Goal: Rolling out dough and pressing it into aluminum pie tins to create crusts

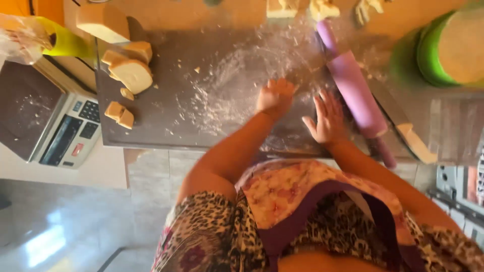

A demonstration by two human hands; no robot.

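My left hand is curled, its fingers pressed down on the floured patch of the dark work board. Whether it covers a piece of dough I cannot tell. My right hand is open with fingers spread, hovering just above the board beside a purple rolling pin that lies diagonally to its right. Neither hand visibly holds anything. Several cut dough pieces sit at the board's left side, with smaller chunks below them.
A kitchen scale stands on the counter at left, beside a yellow-green bottle. A green bowl with dough sits at upper right. A scraper blade lies right of the pin. More dough lumps lie along the far edge.
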